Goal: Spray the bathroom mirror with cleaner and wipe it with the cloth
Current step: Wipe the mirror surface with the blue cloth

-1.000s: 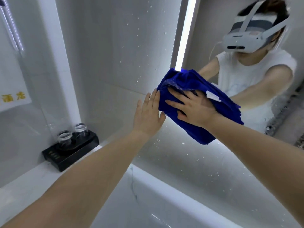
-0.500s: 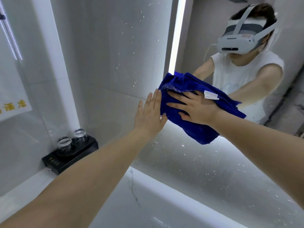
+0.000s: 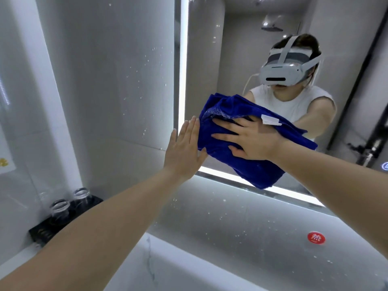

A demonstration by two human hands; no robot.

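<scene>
A bunched blue cloth point(image 3: 254, 166) with a white label is pressed against the lower left corner of the bathroom mirror point(image 3: 241, 59). My right hand point(image 3: 249, 139) lies flat on the cloth with fingers spread, holding it to the glass. My left hand point(image 3: 184, 148) rests open and flat just left of the cloth, at the mirror's lit left edge, its fingertips touching the cloth's side. White droplets speckle the wall and the ledge below the mirror. No spray bottle is in view.
A black tray point(image 3: 63, 225) with two upturned glasses stands on the white counter at the lower left. A lit strip point(image 3: 182, 80) frames the mirror. A round red sticker point(image 3: 316, 237) sits on the wall below the mirror at right.
Both hands and the cloth sit lower against the mirror's bottom left corner than a second ago, as the view has tilted upward. The grip on the cloth is unchanged.
</scene>
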